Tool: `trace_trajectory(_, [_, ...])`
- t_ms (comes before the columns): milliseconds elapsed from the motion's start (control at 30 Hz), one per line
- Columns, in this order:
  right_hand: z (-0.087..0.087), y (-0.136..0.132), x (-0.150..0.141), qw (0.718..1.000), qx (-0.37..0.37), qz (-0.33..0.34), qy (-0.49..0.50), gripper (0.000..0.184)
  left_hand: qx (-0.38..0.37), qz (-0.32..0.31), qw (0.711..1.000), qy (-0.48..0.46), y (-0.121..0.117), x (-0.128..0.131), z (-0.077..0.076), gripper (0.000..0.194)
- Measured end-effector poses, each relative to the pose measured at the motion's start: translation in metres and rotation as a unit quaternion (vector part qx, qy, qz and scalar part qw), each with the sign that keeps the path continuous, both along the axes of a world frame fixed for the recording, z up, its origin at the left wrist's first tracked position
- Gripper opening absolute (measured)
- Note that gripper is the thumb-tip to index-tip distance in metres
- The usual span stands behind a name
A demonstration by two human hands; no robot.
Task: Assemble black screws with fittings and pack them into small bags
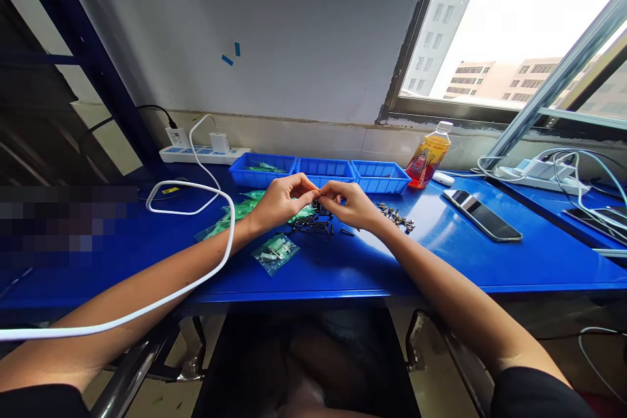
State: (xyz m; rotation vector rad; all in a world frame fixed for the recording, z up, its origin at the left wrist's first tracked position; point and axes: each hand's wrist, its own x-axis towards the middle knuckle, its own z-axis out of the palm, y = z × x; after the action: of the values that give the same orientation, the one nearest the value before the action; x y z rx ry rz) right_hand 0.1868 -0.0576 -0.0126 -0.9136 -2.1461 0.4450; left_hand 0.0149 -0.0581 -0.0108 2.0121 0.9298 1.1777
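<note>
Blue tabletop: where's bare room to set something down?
Bare: between smartphone and silvery fasteners; at the front edge between clear packet and right forearm. Crowded: around left hand and right hand, with black screws, green packets, blue bins behind.

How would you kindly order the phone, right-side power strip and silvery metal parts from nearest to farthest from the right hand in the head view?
1. Silvery metal parts: just right of the right hand.
2. Phone: farther right, on the table.
3. Right-side power strip: far right, beyond the phone.
</note>
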Motion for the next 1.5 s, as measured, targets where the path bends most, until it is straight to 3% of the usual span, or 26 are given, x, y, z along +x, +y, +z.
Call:
trace_trajectory(333, [-0.0003,-0.0003,0.0006,1.000,-0.002,-0.001,-0.002,0.012,-0.001,0.006,1.000,0.002,-0.0004,0.0008,0.0009,0.039])
trace_trajectory(567, [0.0003,-0.0008,-0.0013,1.000,0.002,-0.002,-0.001,0.017,0.008,0.007,1.000,-0.004,0.0005,0.0003,-0.0014,0.028])
trace_trajectory(833, [0.0016,-0.0008,-0.0007,0.999,-0.018,-0.009,0.024,0.022,0.143,0.024,0.986,0.078,-0.0051,-0.0023,-0.0005,0.021])
trace_trajectory(1033, [0.0022,-0.0009,-0.0004,0.996,-0.078,0.000,0.046,0.023,0.227,0.046,0.968,0.098,-0.0049,-0.0030,-0.0028,0.021])
trace_trajectory(1200, [0.0034,-0.0036,-0.0023,0.988,-0.131,0.023,0.079,0.025,0.246,0.048,0.965,0.073,-0.0049,-0.0025,-0.0038,0.018])
trace_trajectory(1500, [0.0043,-0.0037,-0.0028,0.987,-0.136,0.022,0.079,0.026,0.228,0.060,0.969,0.077,-0.0053,-0.0024,-0.0038,0.016])
